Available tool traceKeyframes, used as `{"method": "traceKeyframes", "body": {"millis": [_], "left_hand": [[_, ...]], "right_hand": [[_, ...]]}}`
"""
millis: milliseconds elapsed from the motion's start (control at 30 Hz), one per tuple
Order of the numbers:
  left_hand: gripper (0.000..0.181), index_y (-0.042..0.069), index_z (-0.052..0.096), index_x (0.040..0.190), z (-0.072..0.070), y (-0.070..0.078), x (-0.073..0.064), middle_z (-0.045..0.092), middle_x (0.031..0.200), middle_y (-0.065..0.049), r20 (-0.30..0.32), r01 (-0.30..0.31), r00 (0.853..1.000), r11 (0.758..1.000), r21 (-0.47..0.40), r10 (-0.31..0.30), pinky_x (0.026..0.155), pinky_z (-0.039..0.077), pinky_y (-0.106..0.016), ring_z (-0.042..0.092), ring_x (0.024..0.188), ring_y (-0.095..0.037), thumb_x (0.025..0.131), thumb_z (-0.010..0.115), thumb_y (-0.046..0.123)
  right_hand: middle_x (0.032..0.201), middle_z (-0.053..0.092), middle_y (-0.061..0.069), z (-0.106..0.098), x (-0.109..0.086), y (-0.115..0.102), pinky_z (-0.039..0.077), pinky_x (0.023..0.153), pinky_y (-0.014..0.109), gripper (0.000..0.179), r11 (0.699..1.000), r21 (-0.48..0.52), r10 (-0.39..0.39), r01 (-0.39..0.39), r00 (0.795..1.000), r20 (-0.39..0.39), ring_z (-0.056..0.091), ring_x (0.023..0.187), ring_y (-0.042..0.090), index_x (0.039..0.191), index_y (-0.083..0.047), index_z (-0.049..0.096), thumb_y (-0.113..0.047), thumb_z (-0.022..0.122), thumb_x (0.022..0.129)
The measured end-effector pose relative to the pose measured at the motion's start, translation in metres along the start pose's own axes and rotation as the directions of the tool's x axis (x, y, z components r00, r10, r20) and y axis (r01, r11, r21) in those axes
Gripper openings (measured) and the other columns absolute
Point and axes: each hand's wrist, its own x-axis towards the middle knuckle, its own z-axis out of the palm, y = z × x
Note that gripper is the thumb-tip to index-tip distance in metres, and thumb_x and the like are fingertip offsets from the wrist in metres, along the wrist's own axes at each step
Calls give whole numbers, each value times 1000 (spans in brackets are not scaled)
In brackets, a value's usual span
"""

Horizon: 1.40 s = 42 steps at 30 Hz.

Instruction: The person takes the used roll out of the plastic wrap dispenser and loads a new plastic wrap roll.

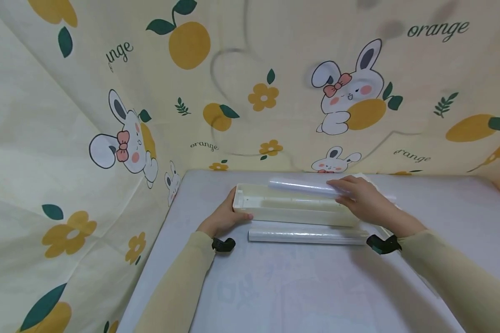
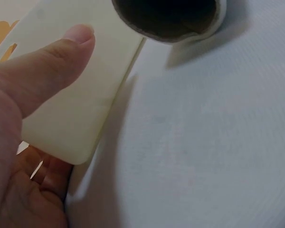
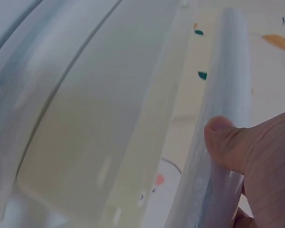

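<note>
At the left end of a long cream plastic box, my left hand grips the end wall, thumb on the front side and fingers behind. The box stands upright on the table with its top uncovered. My right hand holds a roll of clear plastic wrap over the back rim, thumb on its near side as the right wrist view shows. A second roll of plastic wrap lies on the table along the front of the box. Its hollow tube end shows in the left wrist view.
Under everything is a table with a pale cloth. A curtain printed with rabbits and oranges hangs behind and at the left. Something white shows behind my right hand, mostly hidden.
</note>
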Motion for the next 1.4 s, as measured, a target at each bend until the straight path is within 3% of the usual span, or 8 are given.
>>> {"method": "traceKeyframes", "body": {"millis": [367, 900, 1200, 1400], "left_hand": [[105, 40, 15, 150, -1, 0, -2, 37, 145, 6, 19, -32, 999, 999, -10, 32, 113, 16, -48, 34, 131, -20, 73, 86, 33], [101, 48, 19, 144, -1, -4, 1, 46, 133, 5, 15, -19, 1000, 1000, -20, 19, 111, 23, -48, 43, 124, -21, 70, 87, 36], [100, 49, 18, 144, -1, -2, 1, 45, 135, 7, 5, 2, 1000, 1000, -13, -2, 111, 22, -49, 41, 125, -20, 72, 86, 35], [101, 49, 17, 145, 0, -2, 2, 43, 137, 6, 3, 7, 1000, 1000, 0, -7, 111, 22, -49, 41, 127, -21, 72, 86, 35]], "right_hand": [[131, 53, 18, 24, 24, -15, 37, 98, 58, 48, 999, 47, -29, 27, 998, 51, 46, 120, 39, 137, -13, 55, -9, 68, 91], [127, 57, 13, 47, 46, -27, 41, 97, 53, 46, 996, 93, -25, 18, 996, 81, 51, 115, 33, 135, -13, 57, -11, 69, 90], [130, 56, 10, 51, 50, -24, 43, 97, 51, 48, 985, 150, 65, -89, 985, 158, 53, 118, 30, 137, -17, 56, -13, 69, 90], [134, 56, 11, 57, 51, -20, 39, 101, 54, 47, 982, 160, 76, -102, 984, 161, 49, 124, 33, 135, -16, 58, -16, 70, 90]]}}
